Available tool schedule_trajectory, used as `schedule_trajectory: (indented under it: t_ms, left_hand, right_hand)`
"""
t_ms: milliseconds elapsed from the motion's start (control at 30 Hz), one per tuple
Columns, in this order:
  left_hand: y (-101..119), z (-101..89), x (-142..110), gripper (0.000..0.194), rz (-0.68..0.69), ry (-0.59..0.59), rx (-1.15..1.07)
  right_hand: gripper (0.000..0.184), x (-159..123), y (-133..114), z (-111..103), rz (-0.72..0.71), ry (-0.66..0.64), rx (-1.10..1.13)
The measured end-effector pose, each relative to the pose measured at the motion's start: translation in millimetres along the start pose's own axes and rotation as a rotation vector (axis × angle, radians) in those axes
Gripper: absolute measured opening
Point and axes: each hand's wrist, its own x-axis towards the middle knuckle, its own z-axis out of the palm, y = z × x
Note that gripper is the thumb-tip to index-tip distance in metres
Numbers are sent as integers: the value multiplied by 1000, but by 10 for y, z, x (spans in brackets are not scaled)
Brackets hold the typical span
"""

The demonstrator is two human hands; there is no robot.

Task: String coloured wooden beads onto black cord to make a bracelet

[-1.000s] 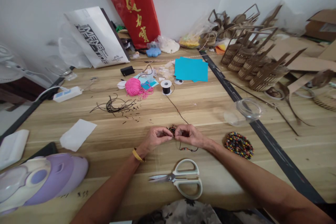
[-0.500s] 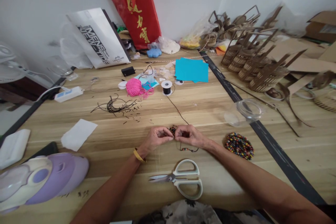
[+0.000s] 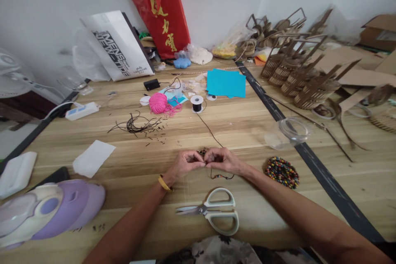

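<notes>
My left hand (image 3: 188, 163) and my right hand (image 3: 223, 160) meet fingertip to fingertip over the table, both pinched on a black cord (image 3: 211, 133). The cord runs back to a white spool (image 3: 196, 103) wound with black. Below my right hand its other part hangs in a loop carrying several small coloured beads (image 3: 220, 176). Just behind the fingertips lies a small pile of dark beads (image 3: 202, 151), partly hidden. Whatever sits right between the fingertips is too small to make out. White-handled scissors (image 3: 206, 210) lie nearer to me, blades to the left.
A coil of multicoloured beads (image 3: 282, 172) lies right of my forearm. Cut black cords (image 3: 134, 123), pink yarn (image 3: 158, 103) and blue sheets (image 3: 226, 83) lie farther back. A purple-and-white device (image 3: 68, 208) stands at left. Small woven baskets (image 3: 295, 84) stand at right.
My hands stay pinched together in nearly the same spot, with only a slight shift of the fingers. The beaded loop has moved very slightly left.
</notes>
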Motion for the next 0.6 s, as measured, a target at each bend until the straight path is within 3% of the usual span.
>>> schedule_trajectory:
  t_ms: [200,433,600]
  left_hand:
    - [34,-4,-3,24,27,-17,88]
    - [68,-28,6,29,43,0,-21]
    - [74,-11,-4,29,64,-7,18]
  right_hand:
    - [31,-6,14,-4,-27,3,-87]
    - [33,-38,-40,-33,-75,-23,-134]
    - [33,-28,-12,-30,-31,-17,-90]
